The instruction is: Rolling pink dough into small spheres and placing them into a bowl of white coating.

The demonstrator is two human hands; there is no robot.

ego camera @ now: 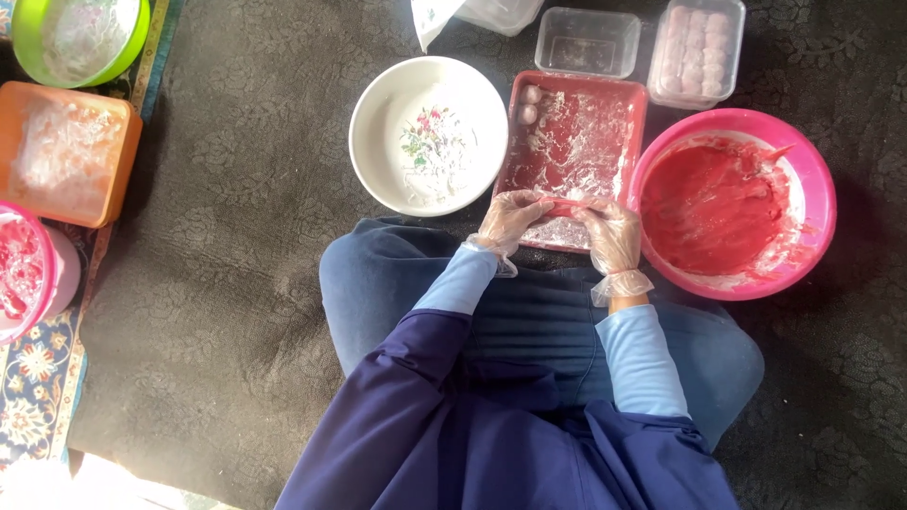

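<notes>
Both my hands wear thin clear plastic gloves. My left hand [510, 219] and my right hand [612, 232] pinch a flattened piece of red dough [565, 205] between them, over the near edge of a red rectangular tray [639, 111] dusted with white flour. Two pale dough balls [529, 104] lie in the tray's far left corner. Just right of my right hand stands a pink bowl [811, 189] holding red paste [710, 206].
A white floral bowl [378, 123] sits left of the tray. Behind are an empty clear box [588, 42] and a clear box of pale balls [697, 49]. At the far left stand a green bowl [26, 42], an orange container [123, 161] and a pink tub [45, 274]. A dark cloth covers the floor.
</notes>
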